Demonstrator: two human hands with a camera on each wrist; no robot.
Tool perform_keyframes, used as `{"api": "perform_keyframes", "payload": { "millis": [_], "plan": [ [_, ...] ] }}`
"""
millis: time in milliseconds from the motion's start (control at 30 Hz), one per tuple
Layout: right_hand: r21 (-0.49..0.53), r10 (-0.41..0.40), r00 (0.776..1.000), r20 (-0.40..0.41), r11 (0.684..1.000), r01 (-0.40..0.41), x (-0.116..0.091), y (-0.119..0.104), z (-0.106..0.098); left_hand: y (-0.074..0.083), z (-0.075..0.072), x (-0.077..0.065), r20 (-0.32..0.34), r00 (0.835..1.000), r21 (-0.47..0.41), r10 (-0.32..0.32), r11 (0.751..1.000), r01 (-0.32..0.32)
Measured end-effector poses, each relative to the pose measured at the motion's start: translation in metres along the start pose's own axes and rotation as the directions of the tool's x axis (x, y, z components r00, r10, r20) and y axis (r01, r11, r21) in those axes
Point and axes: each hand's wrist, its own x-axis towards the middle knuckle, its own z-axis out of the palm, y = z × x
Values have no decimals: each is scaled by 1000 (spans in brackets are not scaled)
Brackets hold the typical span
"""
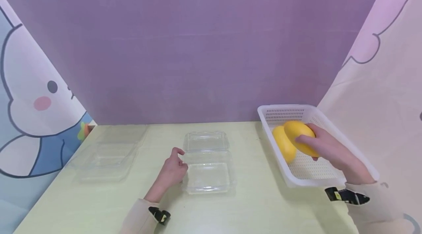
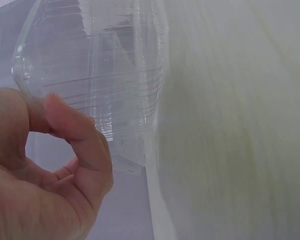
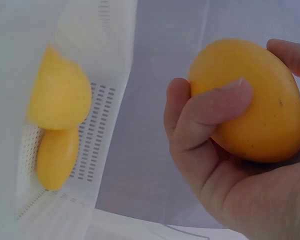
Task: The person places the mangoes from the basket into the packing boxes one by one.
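My right hand grips a yellow mango over the white basket, fingers and thumb wrapped around it. Two more mangoes show inside the basket in the right wrist view: one with a pointed tip, and a smaller-looking one against it. An open clear plastic clamshell box lies on the table, its lid folded back to the far side. At the box's left edge, my left hand pinches the rim between thumb and index finger, near the hinge line.
More clear plastic boxes lie at the table's left side, faint against the pale yellow top. A purple backdrop rises behind the table's far edge. Printed cartoon panels flank both sides.
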Motion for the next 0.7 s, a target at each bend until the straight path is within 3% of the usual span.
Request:
{"api": "perform_keyframes", "payload": {
  "millis": [700],
  "plan": [
    [66, -54, 998, -21, 996, 55, -2, -22, 23, 2, 0, -2, -4, 1000, 1, 4, 1000, -4]
  ]
}}
